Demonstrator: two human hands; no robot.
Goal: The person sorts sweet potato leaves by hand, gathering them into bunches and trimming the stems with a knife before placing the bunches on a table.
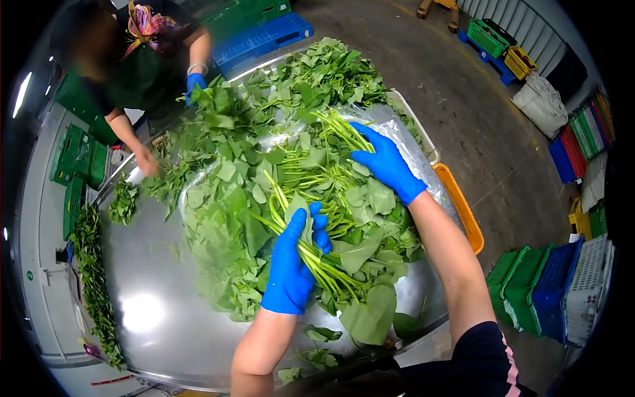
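Observation:
A large heap of green leafy vegetables (264, 159) covers a shiny metal table (152, 304). My left hand (291, 264), in a blue glove, grips a bunch of green stems (324, 264) with leaves fanning out at both ends. My right hand (387, 162), also blue-gloved, rests on the heap farther back, its fingers closed around several long stems (344, 132). A clear plastic sheet (410, 142) lies under the greens near my right hand.
Across the table a person (142, 63) with one blue glove handles leaves. An orange crate (460, 205) hangs off the table's right side. Green, blue and white crates (552, 288) stand on the floor at right. More greens (92, 278) lie along the left.

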